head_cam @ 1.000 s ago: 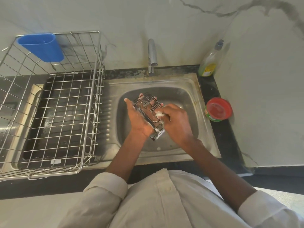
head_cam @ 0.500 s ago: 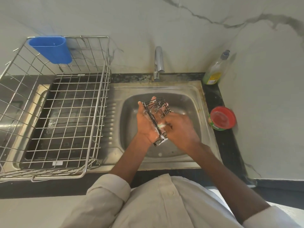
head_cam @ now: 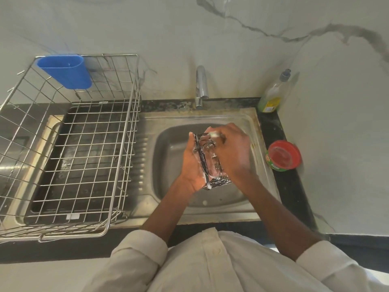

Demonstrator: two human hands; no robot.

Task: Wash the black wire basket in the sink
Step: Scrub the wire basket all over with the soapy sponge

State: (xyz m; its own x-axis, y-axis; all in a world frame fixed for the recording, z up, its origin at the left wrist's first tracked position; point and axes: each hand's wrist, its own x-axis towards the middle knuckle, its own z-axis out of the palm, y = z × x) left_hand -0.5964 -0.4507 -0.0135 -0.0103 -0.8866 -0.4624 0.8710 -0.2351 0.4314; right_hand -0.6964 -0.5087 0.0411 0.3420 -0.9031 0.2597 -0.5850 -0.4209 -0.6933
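Best to hold the black wire basket (head_cam: 211, 163) tight in left hand (head_cam: 192, 165) fingers over the sink (head_cam: 210, 211) mid-frame, rubbing every wire with the right hand (head_cam: 233, 152), fingers curled on a soapy scrubber (head_cam: 214, 134).

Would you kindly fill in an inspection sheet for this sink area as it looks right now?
Surface: steel sink set in a black counter; tap shows no water running.
Job's things: black wire basket, soapy, held over the bowl.
Clutter: dish rack with blue cup on the drainboard; soap bottle; red-lidded tub.
Hands: left hand grips the basket's side; right hand rubs a scrubber on its top edge.
Cables: nothing seen.
Surroundings: marble-look wall.
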